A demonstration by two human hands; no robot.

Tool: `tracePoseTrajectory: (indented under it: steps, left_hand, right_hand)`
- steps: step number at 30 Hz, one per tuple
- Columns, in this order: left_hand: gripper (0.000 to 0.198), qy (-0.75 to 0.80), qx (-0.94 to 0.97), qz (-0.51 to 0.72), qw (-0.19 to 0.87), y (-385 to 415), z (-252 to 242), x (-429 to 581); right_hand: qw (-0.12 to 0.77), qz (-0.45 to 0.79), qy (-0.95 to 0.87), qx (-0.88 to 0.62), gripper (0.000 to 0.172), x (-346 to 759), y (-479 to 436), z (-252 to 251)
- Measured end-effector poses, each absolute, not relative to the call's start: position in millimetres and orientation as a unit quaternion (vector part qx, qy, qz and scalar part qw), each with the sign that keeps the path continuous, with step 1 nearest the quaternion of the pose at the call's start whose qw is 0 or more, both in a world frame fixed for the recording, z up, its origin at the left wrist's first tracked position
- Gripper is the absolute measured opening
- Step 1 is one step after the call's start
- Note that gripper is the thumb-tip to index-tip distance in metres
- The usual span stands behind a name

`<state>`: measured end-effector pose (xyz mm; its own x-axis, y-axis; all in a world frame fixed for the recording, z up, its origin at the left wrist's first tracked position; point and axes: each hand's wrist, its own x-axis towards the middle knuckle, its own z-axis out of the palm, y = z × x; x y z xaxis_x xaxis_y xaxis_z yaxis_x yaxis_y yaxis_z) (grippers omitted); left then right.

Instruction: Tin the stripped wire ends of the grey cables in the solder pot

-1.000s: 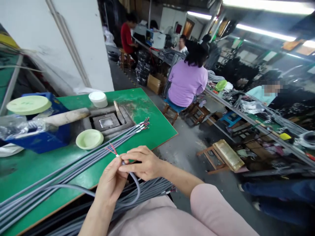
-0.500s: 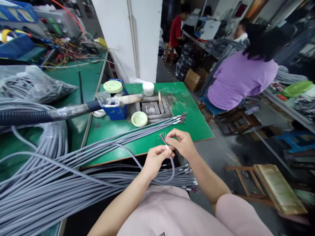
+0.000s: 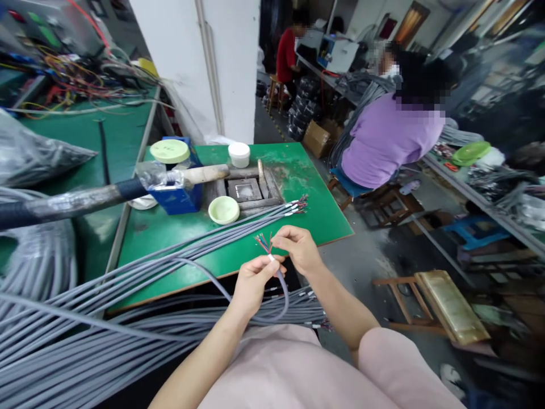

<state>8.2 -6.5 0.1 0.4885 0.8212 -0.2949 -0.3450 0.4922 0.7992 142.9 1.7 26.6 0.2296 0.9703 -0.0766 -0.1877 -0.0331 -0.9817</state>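
My left hand [image 3: 251,281] pinches the end of a grey cable [image 3: 281,292] just below its stripped tip. Thin coloured wires [image 3: 263,243] fan out from that tip, red, blue and others. My right hand [image 3: 298,249] is closed on those wires from the right, fingers pressed together. The cable loops down under my hands and runs back left over the green table [image 3: 323,213]. Both hands hover at the table's near edge, above my lap.
Several grey cables [image 3: 204,241] lie across the table with stripped ends near its right side; a thick bundle [image 3: 85,341] fills the lower left. A pale green dish [image 3: 223,209], metal block [image 3: 243,190], blue box [image 3: 176,196] and wrapped hose [image 3: 85,197] sit behind. Other people work at benches on the right.
The view has swung left and pulled back. My hands stay together on the same cable end, the right hand's fingers shifting on the coloured wires.
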Motion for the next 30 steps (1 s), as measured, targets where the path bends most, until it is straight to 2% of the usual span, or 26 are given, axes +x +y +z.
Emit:
tracePoseTrajectory:
  steps: [7, 10, 15, 19, 23, 27, 30]
  left_hand:
    - [0.034, 0.376, 0.304, 0.386, 0.786, -3, 5, 12]
    - [0.036, 0.384, 0.292, 0.371, 0.793, -1, 1, 12]
    - [0.036, 0.397, 0.260, 0.379, 0.794, 8, -2, 6]
    - [0.037, 0.378, 0.206, 0.415, 0.802, 24, 1, 3]
    - [0.038, 0.345, 0.184, 0.400, 0.829, 35, 7, 3]
    - [0.032, 0.329, 0.205, 0.423, 0.819, 35, 19, 2]
    - [0.030, 0.342, 0.295, 0.525, 0.721, 21, 28, -8]
  right_hand:
    - [0.588, 0.549, -0.322, -0.499, 0.025, 136, 7, 14]
    - [0.576, 0.519, -0.348, -0.528, 0.026, 137, 9, 8]
    - [0.552, 0.267, -0.532, -0.584, 0.018, 147, -4, 7]
    - [0.399, 0.070, -0.746, -0.529, 0.024, 154, -20, 9]
    - [0.282, -0.006, -0.823, -0.494, 0.026, 151, -19, 6]
    - [0.302, -0.022, -0.827, -0.474, 0.028, 147, 1, 6]
    - [0.377, -0.017, -0.795, -0.475, 0.031, 152, 18, 16]
